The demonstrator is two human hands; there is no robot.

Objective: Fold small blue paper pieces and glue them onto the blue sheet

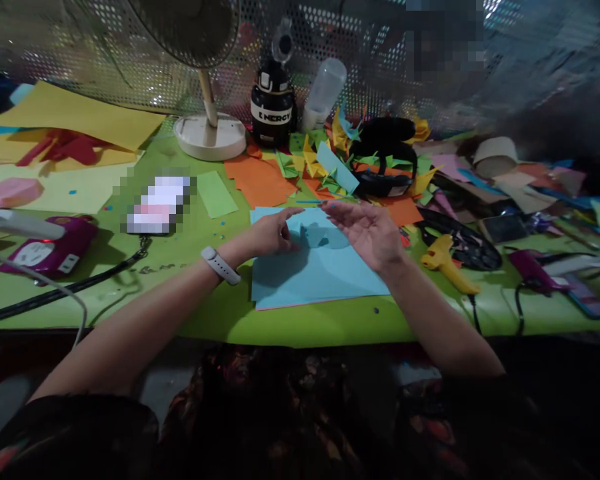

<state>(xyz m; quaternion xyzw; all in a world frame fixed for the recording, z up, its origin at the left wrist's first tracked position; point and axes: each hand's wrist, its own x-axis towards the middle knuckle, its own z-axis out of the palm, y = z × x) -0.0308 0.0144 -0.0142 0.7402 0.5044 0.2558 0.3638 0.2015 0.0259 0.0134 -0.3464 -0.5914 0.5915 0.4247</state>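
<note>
A light blue paper sheet lies on the green table in front of me. My left hand, with a white watch on its wrist, rests on the sheet's upper left part, fingers curled and the forefinger pointing right. It seems to press a small folded blue piece that lies between the hands. My right hand hovers over the sheet's upper right corner, palm turned up and fingers spread, holding nothing.
Behind the sheet lie orange paper, folded paper shapes and a black headset. A fan base, a black bottle, a yellow glue gun, a purple device and yellow sheets stand around.
</note>
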